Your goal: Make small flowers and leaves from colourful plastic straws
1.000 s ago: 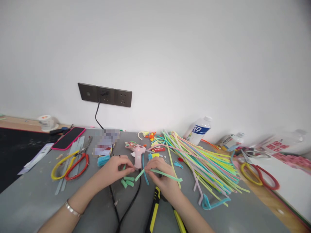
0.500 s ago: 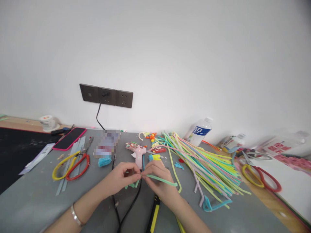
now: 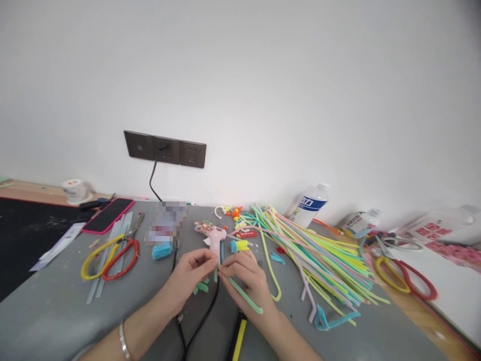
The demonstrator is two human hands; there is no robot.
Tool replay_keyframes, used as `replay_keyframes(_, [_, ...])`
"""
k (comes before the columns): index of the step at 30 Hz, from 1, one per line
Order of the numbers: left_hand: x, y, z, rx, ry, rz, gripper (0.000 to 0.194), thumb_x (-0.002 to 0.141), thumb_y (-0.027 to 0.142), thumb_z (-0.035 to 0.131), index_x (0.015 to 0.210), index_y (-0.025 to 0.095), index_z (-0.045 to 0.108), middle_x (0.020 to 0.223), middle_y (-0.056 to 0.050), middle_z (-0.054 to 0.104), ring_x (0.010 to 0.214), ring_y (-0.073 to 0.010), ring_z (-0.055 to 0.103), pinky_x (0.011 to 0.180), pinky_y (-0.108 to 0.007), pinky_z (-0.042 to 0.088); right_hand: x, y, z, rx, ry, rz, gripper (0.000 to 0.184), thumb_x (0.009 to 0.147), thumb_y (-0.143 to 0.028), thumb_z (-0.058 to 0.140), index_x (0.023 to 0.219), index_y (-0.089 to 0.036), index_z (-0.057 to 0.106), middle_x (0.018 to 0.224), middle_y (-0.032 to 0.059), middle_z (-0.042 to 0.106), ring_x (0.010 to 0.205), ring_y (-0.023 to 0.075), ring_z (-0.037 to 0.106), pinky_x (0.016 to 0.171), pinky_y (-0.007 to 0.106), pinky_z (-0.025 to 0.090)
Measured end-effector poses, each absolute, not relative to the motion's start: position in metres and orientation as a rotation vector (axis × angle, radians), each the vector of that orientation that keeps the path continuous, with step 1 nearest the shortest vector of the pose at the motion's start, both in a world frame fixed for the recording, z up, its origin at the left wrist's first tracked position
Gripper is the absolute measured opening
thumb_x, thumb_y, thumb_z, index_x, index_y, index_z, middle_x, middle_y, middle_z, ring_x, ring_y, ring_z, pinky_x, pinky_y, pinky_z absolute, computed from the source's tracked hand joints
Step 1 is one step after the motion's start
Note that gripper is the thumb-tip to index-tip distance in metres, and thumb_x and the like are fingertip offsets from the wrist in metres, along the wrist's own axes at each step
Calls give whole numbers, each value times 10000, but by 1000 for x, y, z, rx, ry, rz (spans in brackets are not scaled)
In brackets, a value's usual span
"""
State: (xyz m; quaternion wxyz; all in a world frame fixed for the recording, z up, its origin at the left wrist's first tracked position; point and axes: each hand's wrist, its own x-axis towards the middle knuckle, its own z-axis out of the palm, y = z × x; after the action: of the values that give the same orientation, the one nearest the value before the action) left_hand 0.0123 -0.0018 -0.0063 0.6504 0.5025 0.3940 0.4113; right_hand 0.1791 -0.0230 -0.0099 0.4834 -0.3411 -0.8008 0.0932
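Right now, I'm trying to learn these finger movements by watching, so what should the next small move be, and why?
Probably a small twist of the green stem where the left hand and right hand come together: their fingers pinch close there, a short green end shows just below, and the stem's long end slants across the right hand, its tip unheld.

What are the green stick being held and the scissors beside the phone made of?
Green pipe cleaner: matte, fuzzy-looking, so probably fibre; any wire core is hidden. Scissors: grey blades suggest metal; smooth, slightly glossy handles look like plastic or rubber.
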Motion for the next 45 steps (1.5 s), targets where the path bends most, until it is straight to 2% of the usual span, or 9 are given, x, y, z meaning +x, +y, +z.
replay_keyframes(6, [12,-2,-5,1106,881,907,372,718,492,729,665,154,583,550,69,382,503,-73,276,478,-195,205,178,-26,-7,-835,-1874,215,157,855,-61,573,865,-217,596,808,29,687,734,169,639,718,337,418])
replay_keyframes(11, [7,0,-7,1158,826,809,400,745,521,706,679,140,601,556,56,453,487,-63,321,472,-187,230,182,-24,-5,-816,-1810,375,137,884,-100,550,887,-216,622,771,36,676,741,190,635,713,343,450])
replay_keyframes(17, [4,2,-9,1166,761,755,400,740,528,713,697,155,576,562,75,416,470,-56,326,461,-181,240,184,-23,-5,-787,-1847,499,131,895,-114,533,876,-213,616,792,42,671,763,193,616,727,347,451])
replay_keyframes(22, [7,0,-6,1208,851,887,389,763,520,690,682,154,586,569,70,385,506,-69,296,477,-185,227,181,-25,-3,-802,-1879,466,134,882,-91,546,831,-211,580,810,45,656,765,186,616,708,331,440])
replay_keyframes(26, [9,-2,-4,1166,920,967,377,761,510,690,672,158,588,582,57,422,521,-75,331,488,-185,253,181,-26,-5,-813,-1960,385,130,867,-128,586,966,-212,589,894,69,676,842,212,628,750,357,447])
replay_keyframes(29, [9,-2,-4,1134,944,992,380,743,515,701,664,161,586,596,51,457,526,-77,359,489,-185,263,182,-25,-8,-804,-1993,291,225,834,-212,686,1038,-218,590,921,76,690,846,228,637,756,376,446])
replay_keyframes(34, [9,-2,-5,1182,930,915,412,750,548,685,681,152,596,584,48,486,485,-62,305,463,-192,202,185,-22,-9,-810,-1888,273,104,872,-140,643,928,-226,661,806,34,726,719,188,665,713,359,430])
replay_keyframes(37, [7,-1,-4,1175,871,799,444,747,580,674,692,147,591,593,45,501,481,-58,310,459,-187,201,188,-20,-7,-807,-1805,361,57,881,-220,657,893,-234,710,753,26,741,662,187,658,694,359,437])
replay_keyframes(45, [2,1,-3,1214,788,615,471,697,586,719,662,133,596,550,31,532,453,-54,342,444,-193,217,189,-17,-5,-808,-1716,830,222,864,-409,657,827,-214,757,668,36,706,627,180,612,613,294,472])
